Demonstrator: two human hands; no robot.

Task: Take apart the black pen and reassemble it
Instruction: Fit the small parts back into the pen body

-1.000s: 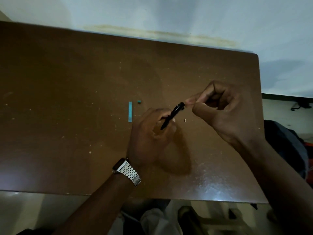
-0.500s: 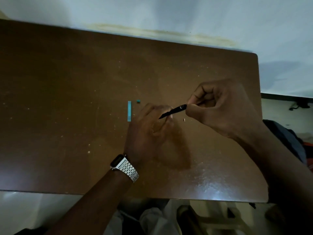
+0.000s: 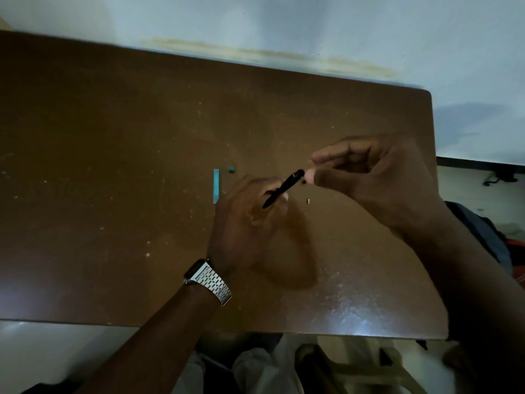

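Note:
The black pen (image 3: 284, 187) is held slanted above the middle of the brown table (image 3: 113, 166), its lower end buried in my left hand (image 3: 244, 220), which is closed around it. My right hand (image 3: 369, 177) sits just to the pen's upper right, thumb and forefinger pinched together right at the pen's top end; I cannot tell whether a small part sits between those fingertips. A tiny dark piece (image 3: 303, 182) shows just under that end. A small pale piece (image 3: 308, 201) lies on the table below my right hand.
A light blue strip (image 3: 216, 185) and a small teal bit (image 3: 231, 169) lie on the table left of my left hand. A metal watch (image 3: 208, 280) is on my left wrist. The table's right edge is close to my right forearm, a dark bag beyond it.
The pen has tilted steeper again after lying flatter half a second ago. My right hand's fingers have slid off the pen's top end and now pinch just beside it.

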